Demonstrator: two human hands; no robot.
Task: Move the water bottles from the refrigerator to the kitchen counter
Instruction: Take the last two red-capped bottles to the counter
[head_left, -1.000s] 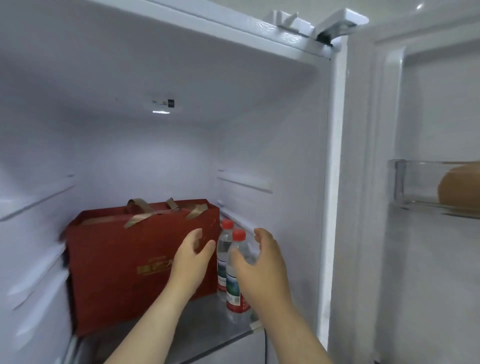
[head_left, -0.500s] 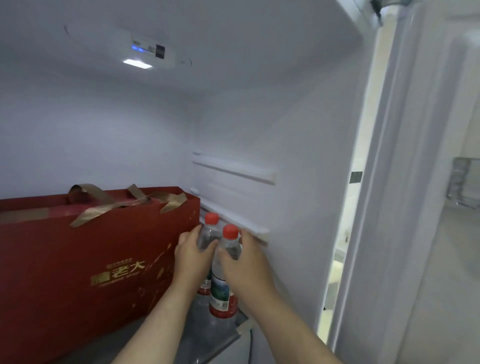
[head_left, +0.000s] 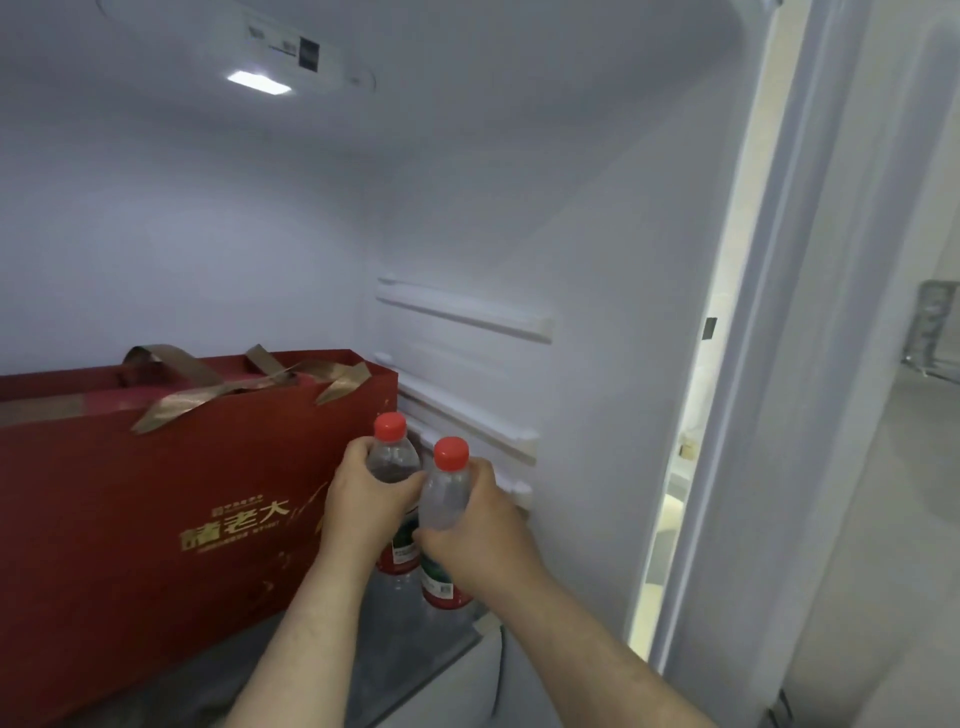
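Both hands have closed in since a second ago, when they were open and reaching; half a second back they were just getting around the bottles, and now each one has a proper hold. Left hand (head_left: 366, 501) is wrapped around the left bottle (head_left: 393, 460), fingers curled over its clear shoulder just under the red cap; right hand (head_left: 480, 525) is clamped on the right bottle (head_left: 442, 499) the same way, thumb across the front. So both fists are full, one bottle each.

Bottles sit low in the centre of the frame, side by side and pretty much touching, both upright-ish; the right one looks tilted a touch toward the camera. Can't really tell whether the bottoms are on the shelf (head_left: 415, 649) or lifted just off it; red labels show below the hands. They're inside the fridge (head_left: 597, 260), squeezed between the red bag (head_left: 156, 519) on the left and the fridge's right wall.

That bag fills the lower left of the frame, gold lettering on its face, gold ribbon handles flopped over the top; left hand is right up against its corner.

Light (head_left: 258, 82) glows in the upper left; door (head_left: 857, 415) runs down the right side.
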